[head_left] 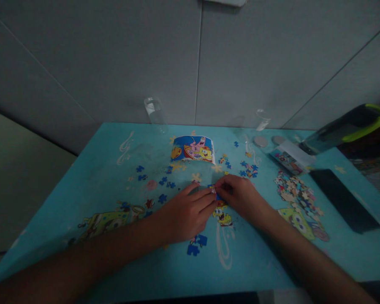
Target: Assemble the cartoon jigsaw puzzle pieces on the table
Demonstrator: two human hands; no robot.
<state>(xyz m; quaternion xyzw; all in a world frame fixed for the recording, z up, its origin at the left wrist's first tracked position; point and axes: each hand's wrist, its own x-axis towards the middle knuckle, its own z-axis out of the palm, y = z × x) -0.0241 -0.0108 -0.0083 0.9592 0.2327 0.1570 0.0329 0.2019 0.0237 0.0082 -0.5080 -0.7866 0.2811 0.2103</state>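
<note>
My left hand [190, 211] reaches over the table's middle with fingers stretched out, their tips by a small joined group of jigsaw puzzle pieces [212, 188]. From the other side my right hand [236, 191] comes in, its thumb and fingers pinched at the edge of that group on a blue puzzle piece. The pinched piece is mostly hidden by the fingers. Just below them lies a joined yellow cartoon-figure section [222, 216]. Loose blue pieces [193, 250] lie beneath my left hand, and more blue pieces [163, 198] are to its left.
A curved picture card [194, 148] lies behind my hands. At right are a heap of pieces [296, 192], a dark flat slab [345, 200], an open picture box [288, 160] and a dark bottle [342, 126]. Clear containers, one a cylinder [156, 114], stand along the wall.
</note>
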